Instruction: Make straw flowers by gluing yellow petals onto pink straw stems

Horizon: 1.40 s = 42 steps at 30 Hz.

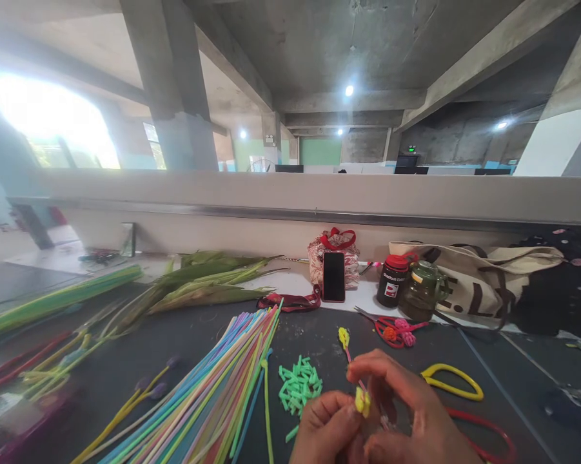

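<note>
My left hand is closed, thumb and finger pinching a small folded yellow piece. Close beside it, my right hand curls its fingers around a thin pink stem, the index fingertip touching it. A yellow flower-like bud tops the far end of that stem. Part of the stem and the right fingertips' inner side are hidden. Left of my hands lies a heap of short cut green straw pieces. A large fan of long coloured straws spreads farther left.
Yellow-handled scissors, a red loop handle and red scissors with knotted balls lie right. Behind stand a phone, a dark jar, a green jug and a canvas bag. Corn husks lie back left.
</note>
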Motion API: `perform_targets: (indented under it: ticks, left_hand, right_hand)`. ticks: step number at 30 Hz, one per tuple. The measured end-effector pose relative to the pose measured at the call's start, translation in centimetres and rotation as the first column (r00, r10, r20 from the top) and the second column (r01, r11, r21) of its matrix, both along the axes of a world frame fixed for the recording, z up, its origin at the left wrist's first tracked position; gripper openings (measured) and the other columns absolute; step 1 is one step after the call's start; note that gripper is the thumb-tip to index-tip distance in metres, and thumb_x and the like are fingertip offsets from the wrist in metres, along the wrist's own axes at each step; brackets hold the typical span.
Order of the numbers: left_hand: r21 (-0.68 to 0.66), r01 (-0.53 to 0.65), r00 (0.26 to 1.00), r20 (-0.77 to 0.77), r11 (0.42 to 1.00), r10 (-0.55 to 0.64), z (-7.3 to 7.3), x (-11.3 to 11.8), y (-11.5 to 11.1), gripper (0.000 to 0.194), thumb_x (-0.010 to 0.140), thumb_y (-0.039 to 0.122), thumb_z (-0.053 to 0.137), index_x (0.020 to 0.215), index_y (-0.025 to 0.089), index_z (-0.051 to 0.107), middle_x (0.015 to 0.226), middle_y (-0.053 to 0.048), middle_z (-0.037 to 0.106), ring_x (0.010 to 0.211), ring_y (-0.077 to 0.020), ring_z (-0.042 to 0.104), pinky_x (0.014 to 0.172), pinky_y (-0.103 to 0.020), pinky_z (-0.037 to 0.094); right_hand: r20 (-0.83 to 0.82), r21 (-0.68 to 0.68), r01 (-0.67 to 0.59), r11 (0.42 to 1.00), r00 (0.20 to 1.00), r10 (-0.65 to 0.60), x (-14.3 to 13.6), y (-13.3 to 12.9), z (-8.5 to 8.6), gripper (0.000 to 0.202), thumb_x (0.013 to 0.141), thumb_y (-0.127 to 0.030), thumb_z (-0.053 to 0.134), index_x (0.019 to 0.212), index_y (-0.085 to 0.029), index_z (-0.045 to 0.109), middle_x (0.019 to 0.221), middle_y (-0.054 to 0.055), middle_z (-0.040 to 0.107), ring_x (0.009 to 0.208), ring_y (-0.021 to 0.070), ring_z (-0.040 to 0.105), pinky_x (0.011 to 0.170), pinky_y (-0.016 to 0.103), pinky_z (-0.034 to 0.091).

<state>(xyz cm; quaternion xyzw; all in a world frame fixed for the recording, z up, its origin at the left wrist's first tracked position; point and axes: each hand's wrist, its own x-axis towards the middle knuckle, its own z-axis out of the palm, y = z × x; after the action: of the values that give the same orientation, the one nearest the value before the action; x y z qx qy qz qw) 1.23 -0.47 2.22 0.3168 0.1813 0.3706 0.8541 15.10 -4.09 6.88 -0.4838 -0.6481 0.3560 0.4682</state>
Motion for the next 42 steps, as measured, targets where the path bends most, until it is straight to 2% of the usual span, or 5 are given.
perform_targets:
  ticks: [8, 15, 22, 38, 42]
  left_hand:
    - [0.044, 0.086, 0.989, 0.117, 0.995, -0.090, -2.3, 0.2, 1.0, 0.032, 0.071, 0.043, 0.065, 0.065, 0.012, 0.064, 0.040, 0.001, 0.051, 0.037, -0.0063, 0.045, 0.045, -0.018, 0.035]
    - [0.109, 0.126, 0.990, 0.050, 0.986, -0.132, -2.2, 0.0, 1.0, 0.033, 0.073, 0.043, 0.063, 0.062, 0.012, 0.060, 0.039, 0.003, 0.050, 0.036, -0.0055, 0.043, 0.045, -0.018, 0.033]
    - [0.101, 0.122, 0.992, -0.048, 0.987, -0.118, -1.5, -0.3, 0.7, 0.036, 0.064, 0.045, 0.070, 0.055, 0.012, 0.057, 0.040, 0.004, 0.049, 0.035, -0.0028, 0.037, 0.041, -0.017, 0.024]
    - [-0.028, 0.013, 0.999, -0.032, 1.000, -0.014, -1.1, 0.1, 0.2, 0.031, 0.059, 0.039, 0.075, 0.056, 0.013, 0.061, 0.043, -0.001, 0.060, 0.038, -0.0073, 0.051, 0.043, -0.017, 0.034]
    - [-0.039, 0.020, 0.999, -0.023, 0.999, -0.021, -0.5, 0.1, 0.1, 0.031, 0.059, 0.039, 0.075, 0.056, 0.012, 0.062, 0.041, -0.001, 0.058, 0.035, -0.0057, 0.047, 0.042, -0.016, 0.034]
  right_hand:
    - [-0.014, -0.004, 0.046, 0.999, 0.999, -0.046, -0.1, 0.5, -0.4, 0.028, 0.066, -0.019, 0.060, 0.093, -0.025, 0.063, 0.083, -0.001, 0.056, 0.063, 0.0133, 0.051, 0.055, 0.022, 0.040]
    - [-0.101, -0.072, 0.067, 0.995, 0.992, -0.074, -0.1, 1.6, -2.6, 0.013, 0.067, -0.018, 0.058, 0.079, -0.020, 0.063, 0.079, 0.000, 0.056, 0.062, 0.0130, 0.051, 0.052, 0.022, 0.039]
    - [-0.070, -0.030, 0.094, 0.995, 0.993, -0.096, -0.7, 0.9, -1.3, 0.015, 0.063, -0.013, 0.058, 0.076, -0.019, 0.062, 0.079, -0.001, 0.056, 0.056, 0.0097, 0.048, 0.049, 0.021, 0.036]
    - [0.039, -0.014, 0.161, 0.987, 0.986, -0.160, -1.3, 0.3, -0.2, 0.016, 0.064, -0.009, 0.057, 0.074, -0.021, 0.061, 0.085, 0.001, 0.061, 0.078, 0.0169, 0.058, 0.060, 0.021, 0.044]
    - [0.029, -0.015, 0.198, 0.980, 0.980, -0.197, -1.7, -0.1, 0.4, 0.015, 0.063, -0.016, 0.061, 0.077, -0.022, 0.063, 0.080, -0.002, 0.059, 0.065, 0.0135, 0.055, 0.054, 0.020, 0.043]
